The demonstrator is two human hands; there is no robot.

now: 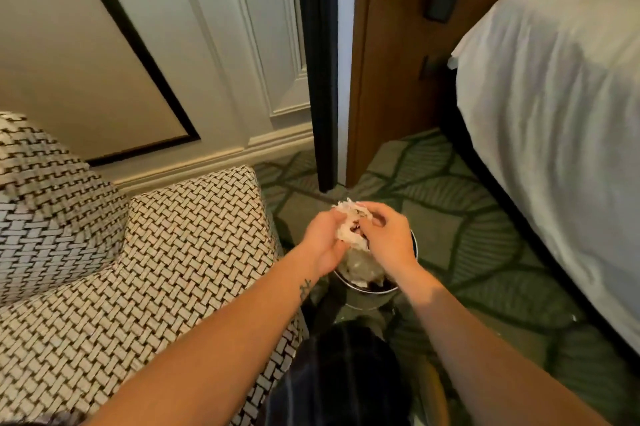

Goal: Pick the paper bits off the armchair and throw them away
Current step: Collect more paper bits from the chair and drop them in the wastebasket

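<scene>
A: Big stuff first?
B: Cream panelled wall (104, 27) fills the upper left of the frame. Bed (554, 114) with a white cover runs down the right edge. Armchair (156, 252) takes the lower left, in a black-and-white woven pattern.

A: Any scraps on the chair?
B: The seat and arm that show look bare. The lower left corner is cut off, so I can't tell there.

A: Floor?
B: Green leaf-pattern carpet (467, 235), centre to lower right, between chair and bed. Wooden panel (391, 62) stands upper centre, with a dark post (318, 62) just left of it.

A: Bin?
B: Round bin (374, 290) with a metal rim sits on the carpet at lower centre, just right of the chair's front corner. It's mostly hidden under the hands. Something pale and crumpled lies inside.

A: Hands?
B: Both are at centre frame, directly over the bin mouth. Left hand (323, 242) is cupped palm-up, fingers curled round the wad. Right hand (388, 238) is palm-down, its curled fingertips pinching the same wad from the other side.

A: So the paper?
B: Paper bits (349, 218) are bunched white between the two hands, above the bin and off the chair. Both hands grasp them. A small tattoo (305, 287) marks the left wrist.
</scene>
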